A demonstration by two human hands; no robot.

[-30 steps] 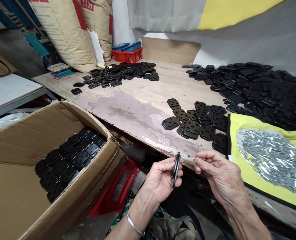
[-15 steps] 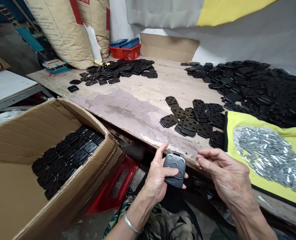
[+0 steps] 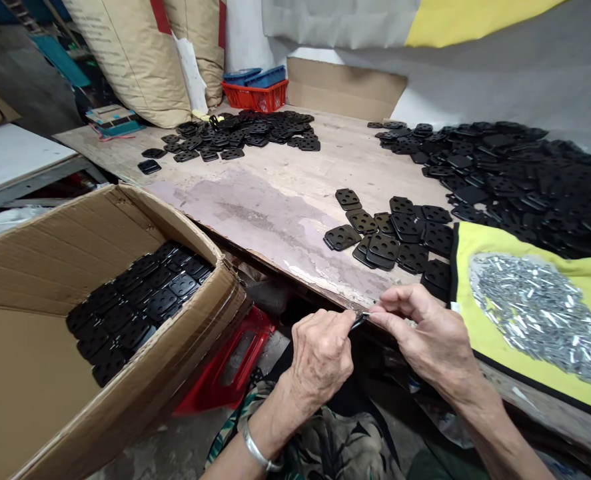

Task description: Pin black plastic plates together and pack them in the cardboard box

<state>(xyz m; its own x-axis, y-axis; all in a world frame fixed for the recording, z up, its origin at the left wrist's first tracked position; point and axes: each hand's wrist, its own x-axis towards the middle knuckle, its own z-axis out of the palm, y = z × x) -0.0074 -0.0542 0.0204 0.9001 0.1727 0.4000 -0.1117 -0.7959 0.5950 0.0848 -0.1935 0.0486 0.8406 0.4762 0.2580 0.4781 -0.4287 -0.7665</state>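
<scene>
Near the table's front edge, my left hand (image 3: 322, 347) is closed around a black plate (image 3: 359, 321), now edge-on and mostly hidden by the fingers. My right hand (image 3: 420, 327) pinches a small shiny metal pin (image 3: 366, 314) at the end of that plate, thumb and forefinger together. To the right, many silvery pins (image 3: 540, 313) lie on a yellow cloth (image 3: 495, 243). A small group of black plates with holes (image 3: 382, 247) rests on the table beyond my hands.
An open cardboard box (image 3: 30, 267) at the left holds rows of black plates (image 3: 125, 307). Larger plate piles lie at the back left (image 3: 245, 133) and right (image 3: 525, 173). A red basket (image 3: 260, 99) stands behind. A red plastic stool (image 3: 230, 363) is below the table.
My left hand has turned over, tilting the plate from face-up to edge-on. My right hand has moved left, and its fingertips now meet the plate's end. The view has shifted slightly.
</scene>
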